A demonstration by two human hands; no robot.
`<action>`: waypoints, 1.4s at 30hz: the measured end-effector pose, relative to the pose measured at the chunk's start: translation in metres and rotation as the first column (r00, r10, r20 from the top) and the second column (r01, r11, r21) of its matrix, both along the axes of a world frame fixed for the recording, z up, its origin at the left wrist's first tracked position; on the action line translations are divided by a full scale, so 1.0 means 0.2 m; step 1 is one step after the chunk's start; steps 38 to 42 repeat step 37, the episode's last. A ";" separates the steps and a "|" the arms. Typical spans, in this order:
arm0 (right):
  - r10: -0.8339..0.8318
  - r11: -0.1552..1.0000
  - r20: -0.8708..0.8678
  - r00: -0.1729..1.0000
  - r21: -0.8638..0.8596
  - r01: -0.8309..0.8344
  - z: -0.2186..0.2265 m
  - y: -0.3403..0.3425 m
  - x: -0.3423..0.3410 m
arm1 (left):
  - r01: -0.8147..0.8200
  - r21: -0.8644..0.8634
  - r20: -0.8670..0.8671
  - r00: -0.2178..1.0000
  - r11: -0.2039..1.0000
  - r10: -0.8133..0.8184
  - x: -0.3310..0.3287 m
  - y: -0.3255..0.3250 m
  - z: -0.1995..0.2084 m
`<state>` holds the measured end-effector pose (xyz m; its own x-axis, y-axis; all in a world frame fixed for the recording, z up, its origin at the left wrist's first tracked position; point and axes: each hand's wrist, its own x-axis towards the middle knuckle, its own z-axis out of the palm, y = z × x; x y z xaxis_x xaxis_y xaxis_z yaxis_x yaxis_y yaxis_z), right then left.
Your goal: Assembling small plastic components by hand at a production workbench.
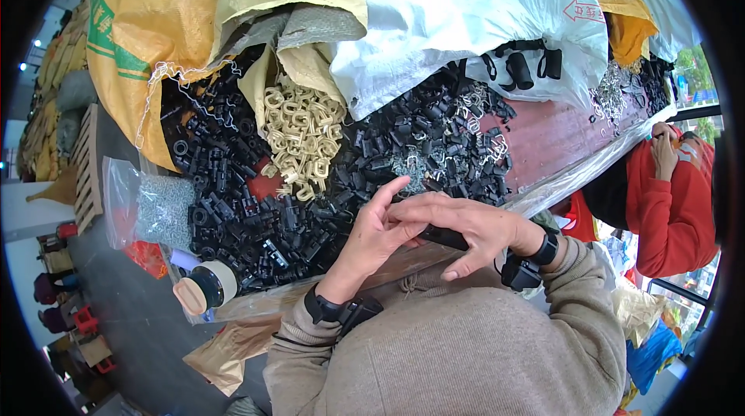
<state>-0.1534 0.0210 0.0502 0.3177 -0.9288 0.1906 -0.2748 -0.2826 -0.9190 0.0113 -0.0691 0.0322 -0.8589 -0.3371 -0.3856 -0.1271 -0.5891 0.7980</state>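
Close to my body, my left hand (pixel 366 242) and my right hand (pixel 483 223) meet over the near edge of the table. A dark, oblong black plastic part (pixel 444 237) shows below my right palm, gripped between the two hands. The right fingers reach across the left ones, so the left fingertips and the part's far end are hidden. My left thumb points up and my right thumb points down beside the part. Just beyond my hands lies a heap of small black plastic parts (pixel 287 222), with small silvery metal pieces (pixel 411 171) among them.
Cream-coloured rings (pixel 303 133) spill from a yellow sack (pixel 334 20). A white sack (pixel 466 12) and an orange sack (pixel 147 20) lie behind. At left are a bag of tiny grey pieces (pixel 163 210) and a tape roll (pixel 203 288). A person in red (pixel 675 199) sits at right.
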 end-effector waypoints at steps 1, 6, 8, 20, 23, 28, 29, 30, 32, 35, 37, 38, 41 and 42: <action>0.099 0.995 0.030 0.995 0.012 -0.099 0.00 -0.01 0.00 | -0.001 0.000 0.000 1.000 1.000 0.001 0.00 0.00 0.00; 0.098 0.993 0.083 0.992 0.056 -0.103 0.01 -0.01 -0.01 | -0.024 0.164 -0.063 0.997 0.986 0.034 0.01 0.02 -0.03; 0.038 0.998 0.116 0.992 0.052 -0.044 0.00 0.01 -0.01 | -0.032 0.153 -0.126 0.991 0.988 0.052 0.00 0.04 -0.03; -0.182 0.983 0.290 0.940 0.032 0.180 0.00 0.04 0.05 | -0.070 0.201 -0.137 0.986 0.977 0.099 0.00 0.09 0.00; -0.206 0.977 0.295 0.933 0.012 0.212 0.00 0.04 0.07 | -0.080 0.202 -0.135 0.985 0.976 0.108 0.00 0.09 0.01; -0.273 0.960 0.286 0.919 0.016 0.280 -0.01 0.05 0.08 | -0.079 0.225 -0.129 0.985 0.971 0.111 0.01 0.09 0.00; -0.294 0.954 0.275 0.915 0.026 0.299 -0.02 0.05 0.08 | -0.081 0.225 -0.130 0.985 0.971 0.112 0.01 0.09 0.00; -0.293 0.954 0.275 0.916 0.028 0.297 -0.01 0.05 0.08 | -0.077 0.236 -0.126 0.986 0.969 0.109 0.01 0.09 0.00; -0.284 0.958 0.246 0.927 0.041 0.283 -0.01 0.05 0.07 | -0.070 0.258 -0.118 0.988 0.964 0.103 0.01 0.08 -0.01; -0.282 0.959 0.230 0.931 0.051 0.278 -0.01 0.05 0.06 | -0.067 0.256 -0.132 0.986 0.964 0.103 0.01 0.08 -0.02; -0.290 0.957 0.228 0.930 0.053 0.286 -0.01 0.05 0.07 | -0.044 0.251 -0.131 0.988 0.967 0.079 0.01 0.08 -0.03; -0.290 0.957 0.228 0.930 0.053 0.286 -0.01 0.05 0.07 | -0.044 0.251 -0.131 0.988 0.967 0.079 0.01 0.08 -0.03; -0.290 0.957 0.228 0.930 0.053 0.286 -0.01 0.05 0.07 | -0.044 0.251 -0.131 0.988 0.967 0.079 0.01 0.08 -0.03; -0.290 0.957 0.228 0.930 0.053 0.286 -0.01 0.05 0.07 | -0.044 0.251 -0.131 0.988 0.967 0.079 0.01 0.08 -0.03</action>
